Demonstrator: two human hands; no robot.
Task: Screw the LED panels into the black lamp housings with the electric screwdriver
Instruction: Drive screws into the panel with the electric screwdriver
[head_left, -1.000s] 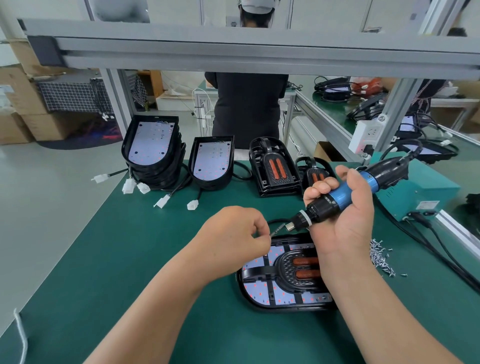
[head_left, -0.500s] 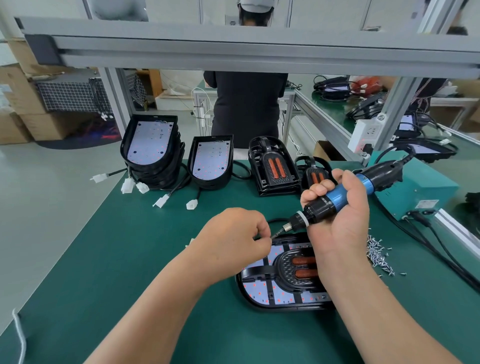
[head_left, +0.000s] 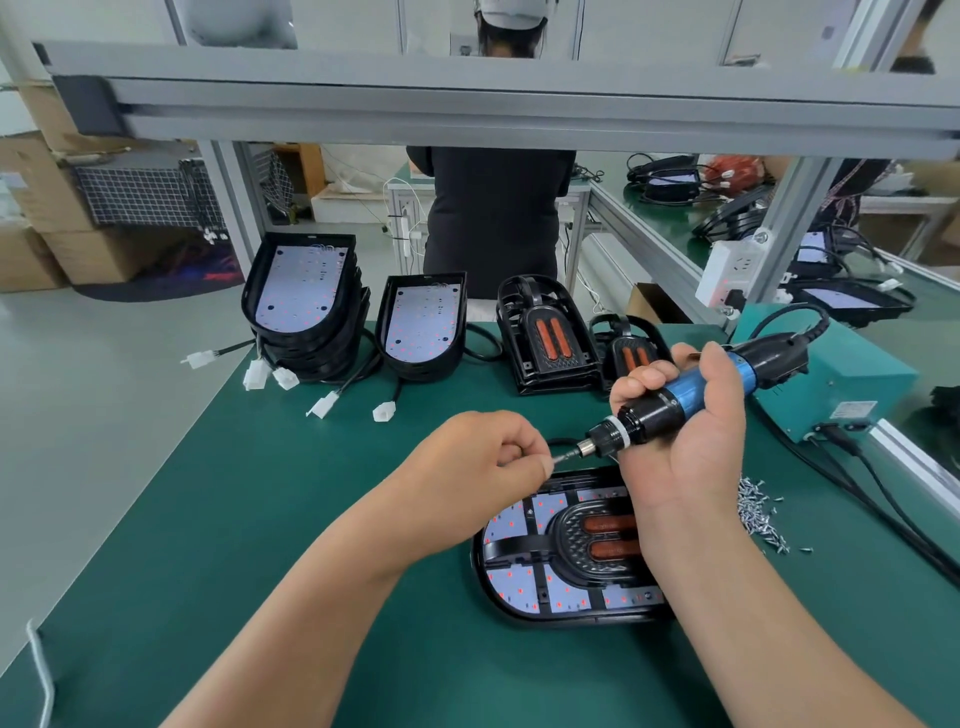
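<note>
The right hand (head_left: 680, 447) grips the screwdriver (head_left: 691, 395) tilted above the lamp housing (head_left: 519, 582) so the left hand (head_left: 483, 462), pinching at its tip, can probably seat a small screw there.

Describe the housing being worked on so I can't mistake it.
On the green mat, look nearest the camera, below the right hand gripping the blue electric screwdriver. That lamp housing lies flat; the other housings stand propped in a row at the mat's far edge.
</note>
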